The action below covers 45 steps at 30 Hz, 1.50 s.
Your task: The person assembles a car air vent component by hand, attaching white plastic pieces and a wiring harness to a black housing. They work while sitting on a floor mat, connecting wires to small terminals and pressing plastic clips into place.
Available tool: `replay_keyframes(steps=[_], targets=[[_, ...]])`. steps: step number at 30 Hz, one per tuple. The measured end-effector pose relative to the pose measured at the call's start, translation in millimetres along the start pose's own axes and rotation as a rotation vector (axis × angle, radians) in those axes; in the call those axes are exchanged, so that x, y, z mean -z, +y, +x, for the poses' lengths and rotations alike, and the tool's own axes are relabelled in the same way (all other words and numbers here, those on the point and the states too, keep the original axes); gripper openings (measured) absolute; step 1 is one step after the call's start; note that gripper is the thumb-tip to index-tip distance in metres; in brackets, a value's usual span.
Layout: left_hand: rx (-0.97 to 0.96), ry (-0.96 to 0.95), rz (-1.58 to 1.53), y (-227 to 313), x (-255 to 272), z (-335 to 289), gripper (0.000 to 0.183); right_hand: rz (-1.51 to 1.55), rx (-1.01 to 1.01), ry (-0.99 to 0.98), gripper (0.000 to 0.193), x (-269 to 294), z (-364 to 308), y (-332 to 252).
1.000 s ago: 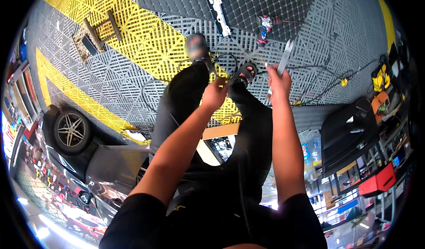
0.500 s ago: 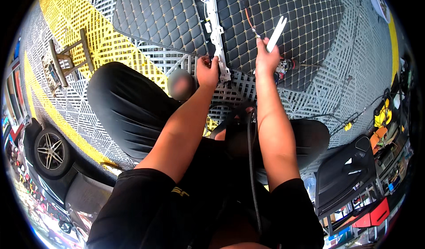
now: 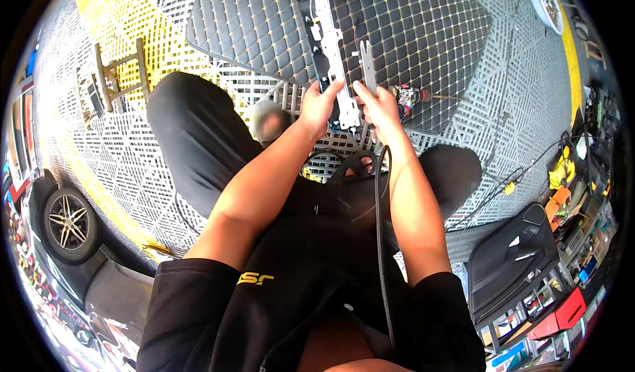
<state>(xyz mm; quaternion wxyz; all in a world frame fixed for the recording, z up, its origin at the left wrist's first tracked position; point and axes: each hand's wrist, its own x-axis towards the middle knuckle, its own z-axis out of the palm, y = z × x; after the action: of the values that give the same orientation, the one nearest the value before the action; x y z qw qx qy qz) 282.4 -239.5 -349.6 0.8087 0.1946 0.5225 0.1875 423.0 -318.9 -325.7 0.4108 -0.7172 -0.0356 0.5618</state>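
A long white slotted plastic rail (image 3: 329, 34) with dark parts along its left side lies lengthwise before me. My left hand (image 3: 318, 112) is closed around the rail's near end, thumb on its white face. Just to the right of that end, my right hand (image 3: 382, 112) grips a flat grey pry tool (image 3: 368, 67), its forked tip pointing away from me. The thumb and fingertips of this hand come close to the rail's right edge; I cannot tell whether they touch. A thin wire (image 3: 356, 29) shows above the pry tool; its lower end is hard to make out.
A red-and-black power drill (image 3: 409, 97) with a long bit lies on the black quilted mat (image 3: 436, 34) beside my right hand. A wooden stool (image 3: 122, 71) stands left, a white bowl (image 3: 546, 4) far right. A black door panel (image 3: 512, 259) and a wheel (image 3: 68, 225) flank me.
My right hand has moved left and nearer to the rail, bringing the pry tool with it. The orange wire that was at its fingertips no longer stands out there. My left hand remains on the rail.
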Motion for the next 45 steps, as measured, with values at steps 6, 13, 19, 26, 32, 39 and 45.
replay_keyframes(steps=[6, 13, 19, 26, 32, 39, 45], targets=[[-0.196, 0.011, 0.190, 98, -48, -76, 0.034, -0.114, 0.255, 0.057, 0.029, -23, -74, -81], [0.047, -0.016, 0.195, 214, -38, -182, 0.026, 0.122, 0.420, -0.485, 0.026, -45, -140, -141], [0.044, -0.135, -0.001, 196, -10, -262, 0.040, -0.089, 0.446, -0.524, 0.031, -8, -170, -155], [-0.088, -0.146, -0.315, 183, 35, -286, 0.046, -0.360, 0.461, -0.481, 0.028, 6, -211, -133], [-0.118, -0.034, -0.535, 160, 75, -300, 0.056, -0.678, 0.530, -0.618, 0.026, -24, -215, -159], [-0.464, 0.220, -0.619, 126, 57, -318, 0.094, -0.874, 0.555, -0.755, 0.022, -75, -206, -177], [-0.707, 0.383, -0.349, 114, 48, -316, 0.065, -0.922, 0.754, -0.870, 0.018, -102, -195, -177]])
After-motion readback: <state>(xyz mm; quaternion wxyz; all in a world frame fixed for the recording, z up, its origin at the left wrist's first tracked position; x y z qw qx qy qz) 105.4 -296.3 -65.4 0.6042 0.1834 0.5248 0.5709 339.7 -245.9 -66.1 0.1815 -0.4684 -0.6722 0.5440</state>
